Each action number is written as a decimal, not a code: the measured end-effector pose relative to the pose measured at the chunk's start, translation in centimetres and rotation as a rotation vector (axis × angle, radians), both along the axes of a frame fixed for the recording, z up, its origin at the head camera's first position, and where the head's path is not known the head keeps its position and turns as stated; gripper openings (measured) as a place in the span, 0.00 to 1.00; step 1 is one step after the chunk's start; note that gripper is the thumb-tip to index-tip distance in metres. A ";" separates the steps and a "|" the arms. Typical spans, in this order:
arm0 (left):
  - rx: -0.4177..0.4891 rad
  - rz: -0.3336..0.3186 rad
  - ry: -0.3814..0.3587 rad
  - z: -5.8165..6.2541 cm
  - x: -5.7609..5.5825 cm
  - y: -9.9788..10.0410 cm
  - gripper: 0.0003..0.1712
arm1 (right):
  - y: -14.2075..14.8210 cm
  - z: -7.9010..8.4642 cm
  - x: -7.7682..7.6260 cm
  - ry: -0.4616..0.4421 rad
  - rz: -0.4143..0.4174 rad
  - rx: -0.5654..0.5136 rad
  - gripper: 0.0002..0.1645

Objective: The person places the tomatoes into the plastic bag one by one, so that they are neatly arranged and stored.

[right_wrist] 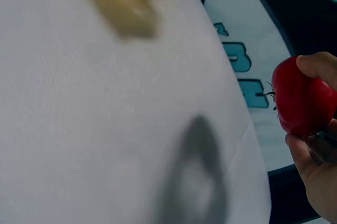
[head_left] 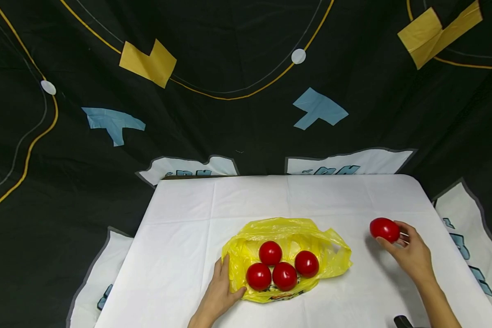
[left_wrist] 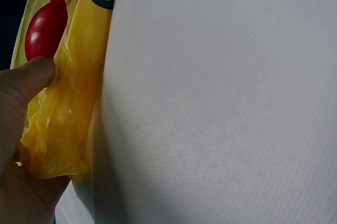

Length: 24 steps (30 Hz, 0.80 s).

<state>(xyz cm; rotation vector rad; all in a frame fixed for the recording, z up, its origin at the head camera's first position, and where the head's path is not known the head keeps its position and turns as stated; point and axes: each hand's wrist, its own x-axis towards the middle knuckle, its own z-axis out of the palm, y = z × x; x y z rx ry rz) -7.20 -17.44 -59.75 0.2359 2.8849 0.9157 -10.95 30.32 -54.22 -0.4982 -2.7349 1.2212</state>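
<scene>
A yellow plastic bag (head_left: 287, 228) lies spread on the table with several red tomatoes (head_left: 284, 276) in its opening. At the bag's left end is my left hand (head_left: 219, 291), holding the plastic between thumb and fingers. The left wrist view shows that thumb against the yellow film, just below a tomato (left_wrist: 46, 30). Off to the right of the bag, my right hand (head_left: 414, 255) grips a single tomato (head_left: 384, 229) above the table. Its dark stem end shows in the right wrist view, where thumb and fingertips clasp the tomato (right_wrist: 300, 97) from opposite sides.
A white cloth covers the table (head_left: 180, 241). The black object (head_left: 402, 321) at the front edge, near the right forearm, is mostly cut off. Behind the table hangs a dark patterned curtain (head_left: 229, 132).
</scene>
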 end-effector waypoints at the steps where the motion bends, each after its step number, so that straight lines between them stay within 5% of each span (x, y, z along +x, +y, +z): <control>1: -0.001 -0.001 0.002 0.0 0.0 0.0 0.60 | -0.2 0.2 0.1 0.009 0.005 -0.002 0.49; 24: 0.004 -0.010 0.019 0.1 0.1 0.1 0.60 | -4.1 4.3 1.2 0.169 0.121 0.025 0.45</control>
